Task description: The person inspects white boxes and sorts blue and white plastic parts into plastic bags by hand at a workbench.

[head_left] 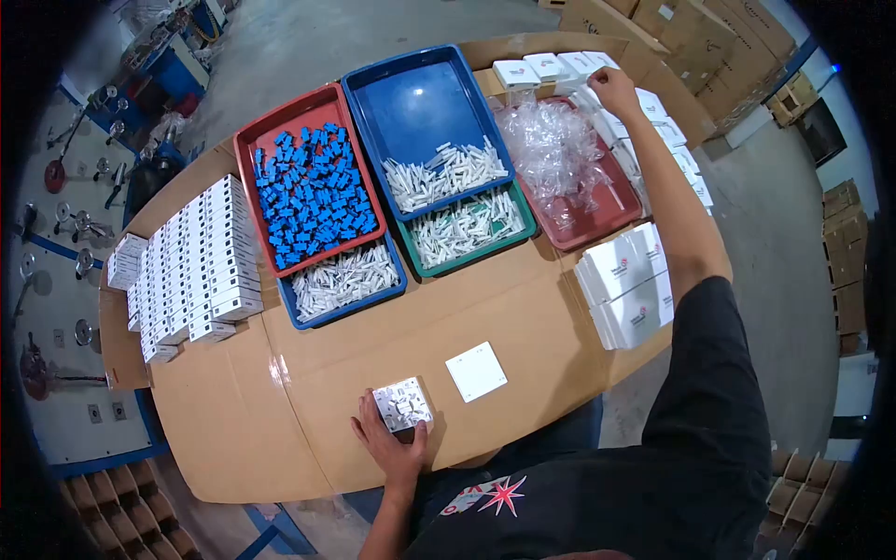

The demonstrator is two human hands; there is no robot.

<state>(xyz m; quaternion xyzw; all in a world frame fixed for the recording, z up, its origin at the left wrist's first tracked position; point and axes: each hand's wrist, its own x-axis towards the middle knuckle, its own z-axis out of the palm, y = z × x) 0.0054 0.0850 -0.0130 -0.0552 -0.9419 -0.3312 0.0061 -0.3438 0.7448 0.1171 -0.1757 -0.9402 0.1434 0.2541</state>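
My left hand grips a white square box near the table's front edge, thumb on one side and fingers on the other. Small white pieces show inside its open top. A flat white square plate lies just right of it. At the far right, my right hand is closed in a pinch, its arm stretched out. Below it sits a red tray heaped with clear plastic bags, and white printed boxes stand alongside. What the right fingertips hold is too small to make out.
Blue clips fill another red tray. White plugs lie in a large blue tray, a green tray and a smaller blue tray. Stacked white boxes line the left; more printed packs stand right.
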